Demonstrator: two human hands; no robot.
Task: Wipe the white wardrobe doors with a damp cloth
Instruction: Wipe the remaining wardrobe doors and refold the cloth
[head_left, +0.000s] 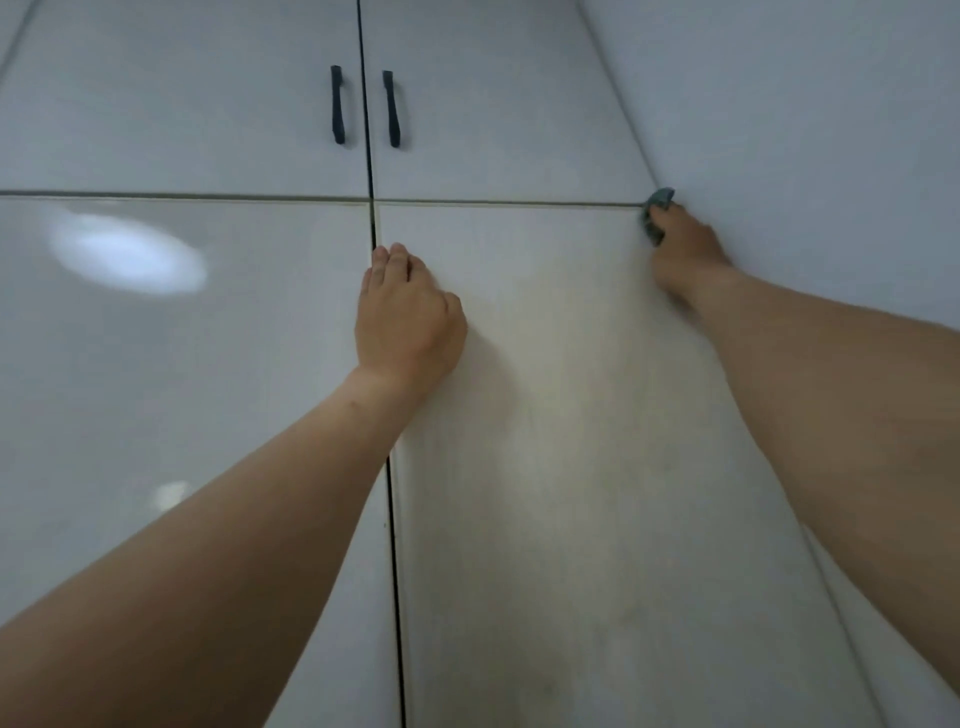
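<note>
Right hand (683, 254) stretched up to top right corner of lower right door (519, 364), fingers bunched round grey cloth (657, 213) against wall (805, 130) edge. Left hand (408, 322) braced on same door beside centre seam, fingers straight, released. Black handles (337, 104) above.

Four glossy white wardrobe door panels show: two upper ones (182, 104) (493, 114) and two lower ones (182, 364) (545, 467). Two slim black bar handles (337, 104) (392, 109) sit on the upper pair, one on each. There are two bare hands (408, 317) (685, 254) and one small grey-green cloth (657, 213).
</note>
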